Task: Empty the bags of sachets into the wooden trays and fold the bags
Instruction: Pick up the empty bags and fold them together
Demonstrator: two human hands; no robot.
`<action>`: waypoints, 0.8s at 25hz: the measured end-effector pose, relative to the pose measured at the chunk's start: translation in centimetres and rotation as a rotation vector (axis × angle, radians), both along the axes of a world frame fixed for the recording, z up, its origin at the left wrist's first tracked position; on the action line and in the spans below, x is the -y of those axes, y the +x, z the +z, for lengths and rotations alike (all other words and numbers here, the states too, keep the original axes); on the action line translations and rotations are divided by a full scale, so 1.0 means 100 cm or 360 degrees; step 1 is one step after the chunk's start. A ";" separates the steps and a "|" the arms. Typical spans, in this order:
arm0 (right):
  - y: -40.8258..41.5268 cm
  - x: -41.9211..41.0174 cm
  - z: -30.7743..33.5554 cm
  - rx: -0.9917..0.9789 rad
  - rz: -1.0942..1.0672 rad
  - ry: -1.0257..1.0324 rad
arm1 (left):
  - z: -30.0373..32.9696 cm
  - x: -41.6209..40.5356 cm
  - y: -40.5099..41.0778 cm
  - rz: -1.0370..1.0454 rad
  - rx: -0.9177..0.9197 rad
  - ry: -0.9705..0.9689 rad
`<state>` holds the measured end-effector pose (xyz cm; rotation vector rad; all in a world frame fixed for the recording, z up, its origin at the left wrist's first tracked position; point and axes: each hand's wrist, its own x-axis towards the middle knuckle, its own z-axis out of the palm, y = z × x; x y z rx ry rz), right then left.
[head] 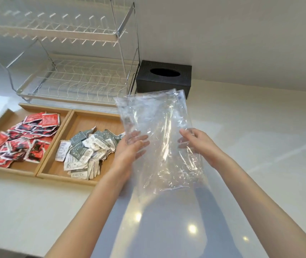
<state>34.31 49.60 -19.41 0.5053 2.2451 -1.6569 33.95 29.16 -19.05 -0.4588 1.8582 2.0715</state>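
Two empty clear plastic bags lie flat against each other, held up above the white counter. My left hand holds their left edge, with its fingers showing through the plastic. My right hand grips the bags further right, fingers curled behind the film. To the left stand two wooden trays. The left tray holds a heap of red sachets. The right tray holds a heap of grey and white sachets. My left wrist hangs over the right tray's near right corner.
A metal two-tier dish rack stands behind the trays. A black tissue box sits against the wall just behind the bags. White counter stretches to the right and towards me.
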 end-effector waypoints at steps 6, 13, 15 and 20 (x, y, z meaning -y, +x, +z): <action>0.041 0.045 0.015 -0.0234 -0.0138 -0.0101 | 0.013 0.049 0.036 0.0068 -0.0121 -0.0120; 0.087 0.125 0.019 -0.0281 -0.0179 -0.0151 | 0.019 0.129 0.073 0.0014 -0.0159 -0.0108; 0.099 0.158 0.017 -0.0263 -0.0200 -0.0164 | 0.021 0.163 0.088 -0.0025 -0.0171 -0.0019; 0.126 0.249 0.011 -0.0215 -0.0229 -0.0169 | 0.019 0.258 0.119 0.0025 -0.0178 0.0059</action>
